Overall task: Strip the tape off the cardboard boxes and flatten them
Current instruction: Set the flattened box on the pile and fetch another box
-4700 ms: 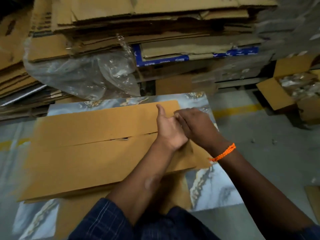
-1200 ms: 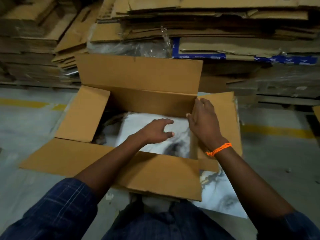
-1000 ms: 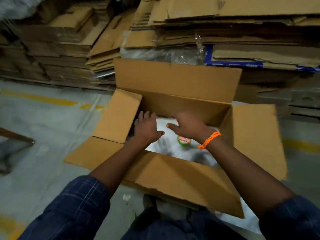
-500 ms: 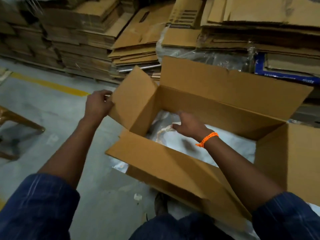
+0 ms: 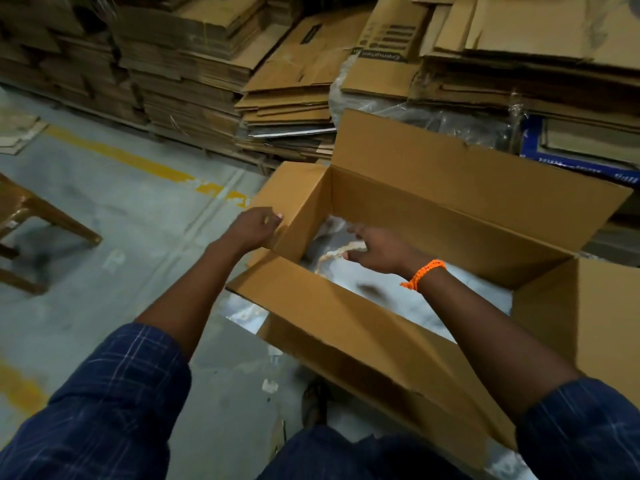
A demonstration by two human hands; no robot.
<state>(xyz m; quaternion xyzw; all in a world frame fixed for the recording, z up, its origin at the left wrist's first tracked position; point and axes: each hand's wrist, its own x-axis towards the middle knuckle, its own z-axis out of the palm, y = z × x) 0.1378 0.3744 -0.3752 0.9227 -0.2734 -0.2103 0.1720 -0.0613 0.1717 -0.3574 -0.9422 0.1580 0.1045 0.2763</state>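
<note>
An open brown cardboard box [image 5: 450, 216] stands in front of me with all its flaps spread out. It has no bottom, and a marbled sheet [image 5: 391, 289] shows through on the floor. My left hand [image 5: 254, 226] grips the edge of the box's left end flap. My right hand [image 5: 377, 249], with an orange band on the wrist, reaches down inside the box near the left end, fingers spread and holding nothing that I can see. No tape is visible on the box.
Tall stacks of flattened cardboard [image 5: 207, 64] fill the back, with clear plastic wrap [image 5: 433, 116] among them. A brown chair leg [image 5: 45, 216] stands at the left on the grey floor with its yellow line [image 5: 138, 161]. My foot [image 5: 313, 403] is below the box.
The flat cardboard was opened up into a standing box. My left hand moved from inside the box out to the left end flap. My right hand stayed inside, shifting left.
</note>
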